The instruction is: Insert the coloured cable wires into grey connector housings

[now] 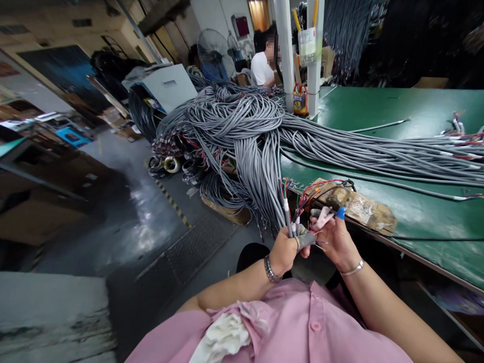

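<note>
My left hand (289,250) is closed around the ends of several grey cables (290,225), with a grey wrap on its thumb. Thin coloured wires (285,188) fan out of the cable ends, some above the fist and some toward my other hand. Just to the right is my right hand (338,242), palm turned inward. A blue finger cover (340,212) caps its thumb, and pale pink tape wraps a finger. Thumb and fingers stand apart, with wire tips close to the palm; I make out nothing held there.
A big heap of grey cables (244,115) drapes over the green table (403,110). A taped wooden block (356,204) with a black cord sits on its near edge. Behind, a person in white (262,68) sits past a white post (284,40). A fan (213,45) stands farther back.
</note>
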`<state>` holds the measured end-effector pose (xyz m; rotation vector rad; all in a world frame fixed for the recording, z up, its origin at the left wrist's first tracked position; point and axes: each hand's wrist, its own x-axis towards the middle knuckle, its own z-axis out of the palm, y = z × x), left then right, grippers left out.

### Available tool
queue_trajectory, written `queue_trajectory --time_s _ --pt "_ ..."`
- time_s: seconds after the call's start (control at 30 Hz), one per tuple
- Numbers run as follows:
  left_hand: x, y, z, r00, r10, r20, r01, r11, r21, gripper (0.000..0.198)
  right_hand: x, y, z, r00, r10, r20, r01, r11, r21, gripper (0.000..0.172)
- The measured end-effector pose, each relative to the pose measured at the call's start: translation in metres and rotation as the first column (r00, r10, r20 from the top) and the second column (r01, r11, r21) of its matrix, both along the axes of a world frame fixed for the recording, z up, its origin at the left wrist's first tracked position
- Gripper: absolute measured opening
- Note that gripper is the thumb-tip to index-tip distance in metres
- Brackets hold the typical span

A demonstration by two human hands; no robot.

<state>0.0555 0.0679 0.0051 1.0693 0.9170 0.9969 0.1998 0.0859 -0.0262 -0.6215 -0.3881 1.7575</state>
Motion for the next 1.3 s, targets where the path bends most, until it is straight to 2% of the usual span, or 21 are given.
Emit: queue_trajectory --time_s 0.17,0.27,0.4,0.53,0.63,0.7,0.8,0.87,0.93,1.07,1.2,1.3 --pt "-0.012 -0.006 -0.004 0.997 -0.033 -0.067 0.036 0.998 0.050 0.038 0.016 -0.011 -0.002 0.972 0.221 0.083 -0.228 0.970 0.081 0.049" --pt "-0.015 -0.007 -0.006 0.989 -0.063 -0.133 0.073 0.995 0.068 0.036 0.020 -0.017 0.000 0.932 0.258 0.254 -0.299 0.945 0.136 0.035" --pt "-0.016 -0.006 -0.011 0.956 -0.138 -0.257 0.163 0.984 0.077 0.030 0.016 -0.022 0.007 0.845 0.176 0.505 -0.308 0.932 0.191 0.018" --pt "-0.018 -0.002 -0.020 0.873 -0.274 -0.404 0.312 0.950 0.030 0.015 0.007 -0.026 0.007 0.745 0.005 0.667 -0.276 0.912 0.302 0.015" --pt "-0.020 0.000 -0.020 0.867 -0.297 -0.400 0.329 0.944 0.013 0.015 0.006 -0.029 0.004 0.677 -0.086 0.731 -0.261 0.901 0.347 0.017" --pt "-0.021 0.001 -0.015 0.904 -0.267 -0.334 0.293 0.956 0.028 0.023 0.010 -0.031 0.002 0.696 -0.068 0.715 -0.248 0.912 0.327 0.021" --pt "-0.020 0.000 -0.006 0.966 -0.178 -0.186 0.187 0.982 0.030 0.032 0.016 -0.034 -0.001 0.801 0.013 0.598 -0.192 0.952 0.237 0.028" --pt "-0.018 0.000 -0.003 0.984 -0.129 -0.119 0.132 0.991 0.022 0.036 0.017 -0.036 -0.002 0.858 0.073 0.508 -0.187 0.966 0.178 0.029" --pt "-0.016 0.000 -0.002 0.990 -0.104 -0.097 0.107 0.994 0.030 0.039 0.016 -0.036 -0.001 0.880 0.121 0.460 -0.212 0.965 0.152 0.024" --pt "-0.017 -0.001 -0.002 0.983 -0.152 -0.104 0.157 0.987 0.045 0.036 0.010 -0.036 0.006 0.857 0.074 0.510 -0.186 0.967 0.173 0.016" --pt "-0.022 -0.001 -0.003 0.946 -0.255 -0.198 0.267 0.963 0.033 0.035 0.002 -0.037 0.014 0.814 0.043 0.579 -0.202 0.956 0.213 0.019" --pt "-0.024 -0.002 -0.004 0.942 -0.248 -0.225 0.261 0.965 0.027 0.035 -0.002 -0.037 0.014 0.790 -0.018 0.613 -0.140 0.968 0.208 0.023"
